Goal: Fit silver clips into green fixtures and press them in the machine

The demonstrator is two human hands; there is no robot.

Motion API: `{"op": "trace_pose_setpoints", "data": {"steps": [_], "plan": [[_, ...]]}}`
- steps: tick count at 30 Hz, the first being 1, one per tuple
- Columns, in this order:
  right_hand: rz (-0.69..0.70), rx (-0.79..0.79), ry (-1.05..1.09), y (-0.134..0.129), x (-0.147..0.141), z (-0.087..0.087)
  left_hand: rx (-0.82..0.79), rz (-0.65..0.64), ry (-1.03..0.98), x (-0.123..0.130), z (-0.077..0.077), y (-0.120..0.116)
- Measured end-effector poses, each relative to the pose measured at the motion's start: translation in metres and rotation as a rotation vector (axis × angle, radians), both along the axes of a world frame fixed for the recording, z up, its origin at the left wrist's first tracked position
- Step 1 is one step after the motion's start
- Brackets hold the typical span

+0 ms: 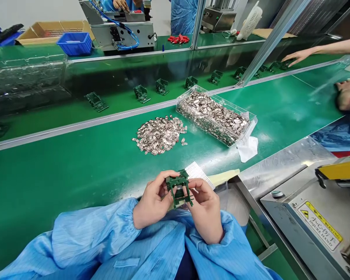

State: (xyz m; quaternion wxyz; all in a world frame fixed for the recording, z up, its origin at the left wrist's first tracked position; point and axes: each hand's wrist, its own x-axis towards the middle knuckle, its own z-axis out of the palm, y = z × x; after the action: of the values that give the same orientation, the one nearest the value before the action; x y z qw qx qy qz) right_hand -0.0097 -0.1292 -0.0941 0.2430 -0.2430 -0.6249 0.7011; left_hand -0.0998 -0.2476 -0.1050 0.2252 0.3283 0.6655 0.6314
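Between my two hands is a dark green plastic frame (179, 188) with an open middle, held up just above the near edge of the table. My left hand (156, 200) grips its left side, thumb in front and fingers behind. On the right side, my right hand (204, 206) closes its thumb and fingers on the same frame. A white sheet with rows of small marks (196, 173) lies just behind it. Beyond my hands a loose pile of small metal pieces (160, 135) rests on the green table, beside a clear plastic tray (252, 126) full of similar pieces.
Several green frames (141, 93) stand along the conveyor (116, 111) behind a metal rail. Another person's hand (300, 56) reaches over it at right. A machine with a warning label (321, 225) stands at lower right. A blue bin (75, 43) sits at the back.
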Motion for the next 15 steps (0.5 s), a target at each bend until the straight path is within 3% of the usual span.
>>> {"op": "trace_pose_setpoints", "data": {"steps": [9, 15], "plan": [[-0.036, -0.197, -0.014, -0.002, 0.003, -0.002, -0.064, 0.001, -0.070, 0.006, 0.010, 0.002], [-0.112, -0.170, 0.032, -0.009, 0.025, -0.008, -0.108, -0.104, -0.033, 0.017, 0.010, 0.003]]}}
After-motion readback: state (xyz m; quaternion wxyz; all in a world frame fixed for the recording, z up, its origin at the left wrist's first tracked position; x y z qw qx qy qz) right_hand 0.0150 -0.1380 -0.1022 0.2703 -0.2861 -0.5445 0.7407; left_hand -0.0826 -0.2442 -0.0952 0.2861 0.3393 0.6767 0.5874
